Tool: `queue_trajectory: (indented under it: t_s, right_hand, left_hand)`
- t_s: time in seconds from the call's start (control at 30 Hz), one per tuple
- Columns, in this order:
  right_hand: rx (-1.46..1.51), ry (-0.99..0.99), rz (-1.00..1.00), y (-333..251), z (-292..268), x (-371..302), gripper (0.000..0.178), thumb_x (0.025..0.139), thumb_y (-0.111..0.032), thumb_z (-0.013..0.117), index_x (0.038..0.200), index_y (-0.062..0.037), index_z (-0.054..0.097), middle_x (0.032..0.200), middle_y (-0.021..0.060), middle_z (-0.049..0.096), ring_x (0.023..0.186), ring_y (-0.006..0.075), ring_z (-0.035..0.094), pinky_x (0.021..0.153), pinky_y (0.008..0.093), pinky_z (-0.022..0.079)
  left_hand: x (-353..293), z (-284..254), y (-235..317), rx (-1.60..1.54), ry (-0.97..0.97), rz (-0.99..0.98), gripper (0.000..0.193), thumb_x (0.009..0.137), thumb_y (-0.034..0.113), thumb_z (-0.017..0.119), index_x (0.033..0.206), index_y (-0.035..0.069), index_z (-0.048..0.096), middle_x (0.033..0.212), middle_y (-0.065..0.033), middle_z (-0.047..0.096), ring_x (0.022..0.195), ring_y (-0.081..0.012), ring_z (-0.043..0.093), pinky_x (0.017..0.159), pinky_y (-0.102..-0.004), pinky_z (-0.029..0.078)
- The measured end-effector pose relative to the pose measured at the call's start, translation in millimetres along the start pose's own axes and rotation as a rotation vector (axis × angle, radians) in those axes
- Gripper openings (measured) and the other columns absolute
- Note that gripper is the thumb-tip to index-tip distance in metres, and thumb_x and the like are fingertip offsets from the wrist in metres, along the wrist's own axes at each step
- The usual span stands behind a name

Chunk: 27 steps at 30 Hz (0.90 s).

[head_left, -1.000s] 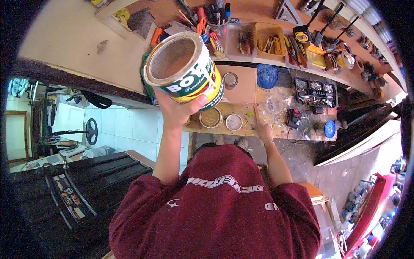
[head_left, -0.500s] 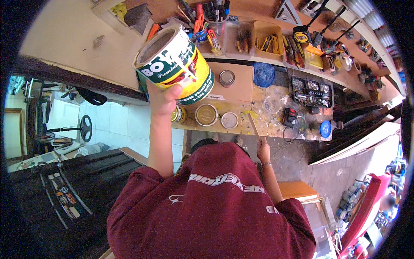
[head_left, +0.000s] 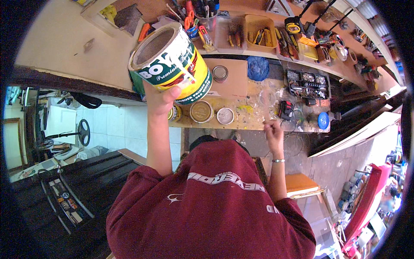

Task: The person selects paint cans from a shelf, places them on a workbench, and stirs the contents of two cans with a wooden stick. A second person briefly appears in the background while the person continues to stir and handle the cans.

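My left hand [head_left: 162, 99] grips a large paint can [head_left: 196, 80] from below, held up and tilted above the left end of the workbench. Its label is green, yellow and white, with white drips down the side; its open mouth shows a grey-brown inside. By the bench's front edge, my right hand [head_left: 274, 133] is closed round a thin wooden stick [head_left: 266, 105], which points away from me and looks smeared by motion. Below the can, a can with a brownish top [head_left: 201, 112], a round whitish container [head_left: 225, 115] and a small yellow can [head_left: 174, 113] stand on the bench.
A small can [head_left: 220, 73] sits on a cardboard box [head_left: 236, 84]. Farther right are crumpled blue plastic [head_left: 258, 68], a black case of small parts [head_left: 308, 83], a cordless drill [head_left: 285, 110] and a blue lid [head_left: 323, 120]. Tool tubs [head_left: 260, 32] line the shelf behind.
My right hand has moved slightly right and nearer, and the stick has swung more upright in the picture. The can remains in my left hand, almost unmoved.
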State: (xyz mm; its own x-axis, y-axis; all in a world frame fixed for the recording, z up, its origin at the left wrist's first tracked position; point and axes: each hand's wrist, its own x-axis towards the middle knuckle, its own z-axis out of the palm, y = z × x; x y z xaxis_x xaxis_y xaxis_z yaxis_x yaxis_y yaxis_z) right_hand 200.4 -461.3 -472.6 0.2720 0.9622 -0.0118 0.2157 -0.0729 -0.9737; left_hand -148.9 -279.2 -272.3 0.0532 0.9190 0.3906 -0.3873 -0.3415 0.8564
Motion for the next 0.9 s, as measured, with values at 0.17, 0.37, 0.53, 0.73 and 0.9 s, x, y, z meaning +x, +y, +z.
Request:
queue_trajectory:
  t_s: [0.17, 0.37, 0.53, 0.73, 0.9]
  right_hand:
    - [0.460, 0.299, 0.043, -95, -34, 25, 0.007, 0.104, -0.014, 0.064, 0.107, -0.0077, 0.063, 0.086, -0.0042, 0.057, 0.075, 0.0033, 0.051, 0.063, 0.0226, 0.041]
    - [0.779, 0.327, -0.171, -170, -45, 42, 0.014, 0.103, -0.007, 0.063, 0.116, -0.0035, 0.059, 0.097, 0.0044, 0.065, 0.076, 0.0117, 0.058, 0.068, 0.0284, 0.053]
    - [0.835, 0.316, -0.234, -192, -46, 29, 0.014, 0.104, -0.006, 0.059, 0.117, -0.0014, 0.058, 0.098, 0.0092, 0.066, 0.076, 0.0159, 0.064, 0.066, 0.0343, 0.059]
    - [0.572, 0.294, -0.429, -237, -53, 6, 0.040, 0.109, -0.033, 0.046, 0.120, 0.0041, 0.056, 0.111, 0.0172, 0.060, 0.088, 0.0241, 0.061, 0.069, 0.0381, 0.054]
    - [0.156, 0.142, -0.647, -278, -35, 4, 0.020, 0.099, -0.015, 0.062, 0.109, 0.0027, 0.061, 0.101, 0.0189, 0.067, 0.085, 0.0272, 0.067, 0.071, 0.0387, 0.057]
  left_hand:
    - [-9, 7, -5, 0.104, -0.002, 0.004, 0.107, 0.066, 0.024, 0.095, 0.151, 0.000, 0.036, 0.140, -0.0156, 0.055, 0.124, -0.0241, 0.060, 0.104, -0.0380, 0.054]
    - [-41, 14, -26, 0.303, -0.061, -0.055, 0.105, 0.061, 0.021, 0.096, 0.146, -0.003, 0.039, 0.138, -0.0167, 0.055, 0.123, -0.0253, 0.061, 0.106, -0.0396, 0.052]
    - [-74, 21, -49, 0.461, -0.211, -0.159, 0.115, 0.058, 0.029, 0.100, 0.149, -0.004, 0.036, 0.143, -0.0179, 0.054, 0.129, -0.0289, 0.058, 0.111, -0.0445, 0.048]
    - [-103, 27, -70, 0.454, -0.276, -0.028, 0.130, 0.054, 0.040, 0.102, 0.152, -0.002, 0.027, 0.148, -0.0222, 0.048, 0.134, -0.0348, 0.054, 0.114, -0.0493, 0.044]
    - [-84, 72, -47, 0.366, -0.359, 0.144, 0.116, 0.055, 0.036, 0.102, 0.146, -0.003, 0.041, 0.142, -0.0217, 0.055, 0.128, -0.0343, 0.059, 0.109, -0.0464, 0.047]
